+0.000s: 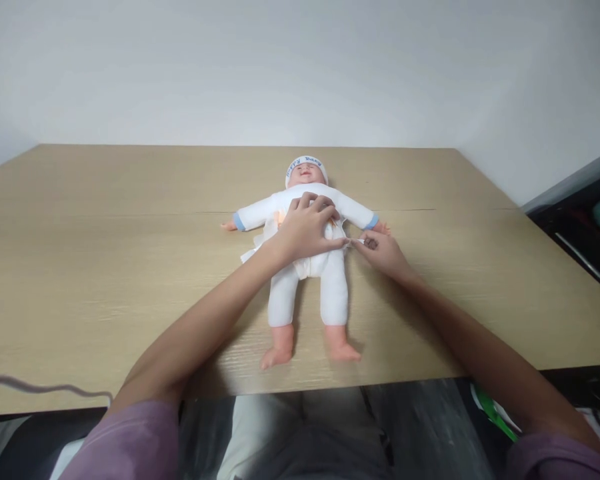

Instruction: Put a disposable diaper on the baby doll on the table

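Only the one feed for me, the head cam, so calling 12 o'clock the far edge of the table (130, 267). The baby doll (300, 191) is lying on its back near the middle of the tabletop, head at 12 with a white cap (305, 161) that has blue lettering on it, bare feet down at 6, arms flung out to about 9 and 3. It's in a white outfit with blue cuffs, and there's a white diaper (309, 269) around its hips, over the outfit, with a bit of orange print near the waist and one side flaring out at roughly 8 o'clock.

My left hand (311, 227) comes in from 7 and sits over the doll's belly, fingers spread and a little bent, thumb stretched toward 4. My right hand (384, 253) comes in from 5, fingers curled, thumb and forefinger pinching a thin white strip (357, 240) at the diaper's 3 o'clock side. The left thumb tip is right by that pinch, but I honestly can't tell if it's touching the strip.

Purple sleeves (130, 440) at 7 and 5, a pale cable (45, 385) on the tabletop around 8, and a plain wall (250, 73) up at 12.
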A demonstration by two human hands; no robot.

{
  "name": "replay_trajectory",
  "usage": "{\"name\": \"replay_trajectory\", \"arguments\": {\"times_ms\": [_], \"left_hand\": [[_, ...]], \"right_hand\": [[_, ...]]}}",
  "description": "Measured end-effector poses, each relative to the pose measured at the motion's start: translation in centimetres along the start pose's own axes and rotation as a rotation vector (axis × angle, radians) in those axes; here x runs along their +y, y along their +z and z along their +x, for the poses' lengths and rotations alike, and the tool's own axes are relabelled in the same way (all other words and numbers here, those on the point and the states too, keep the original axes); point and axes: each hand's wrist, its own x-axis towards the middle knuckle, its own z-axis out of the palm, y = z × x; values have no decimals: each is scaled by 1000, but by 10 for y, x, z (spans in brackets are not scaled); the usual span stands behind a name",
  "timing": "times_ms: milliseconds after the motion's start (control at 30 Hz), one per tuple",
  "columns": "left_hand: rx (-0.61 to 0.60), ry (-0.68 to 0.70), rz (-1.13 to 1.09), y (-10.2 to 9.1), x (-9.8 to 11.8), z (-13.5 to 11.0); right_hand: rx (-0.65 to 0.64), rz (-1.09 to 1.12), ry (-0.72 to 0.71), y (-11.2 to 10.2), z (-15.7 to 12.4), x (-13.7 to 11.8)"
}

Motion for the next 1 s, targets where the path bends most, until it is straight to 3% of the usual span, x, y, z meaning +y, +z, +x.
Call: {"name": "replay_trajectory", "arguments": {"times_ms": [200,400,500,567,700,867,1000], "left_hand": [[7,-13,1,2,0,0],[0,-27,-19,1,-1,-1],[-1,-49,-26,0,1,-2],[-6,-59,-39,0,2,-3],[-39,-54,-145,-2,-3,0],[-110,45,-497,-17,-32,-1],[107,98,-679,-14,-62,-32]], "right_hand": [[-42,301,11,-12,16,-22],[-107,272,-137,20,47,-62],[-106,255,-152,31,47,-70],[-61,247,-225,31,35,-69],[44,96,-506,22,0,-56],[-66,14,-708,17,-16,-39],[-68,19,-757,19,-11,-33]]}}
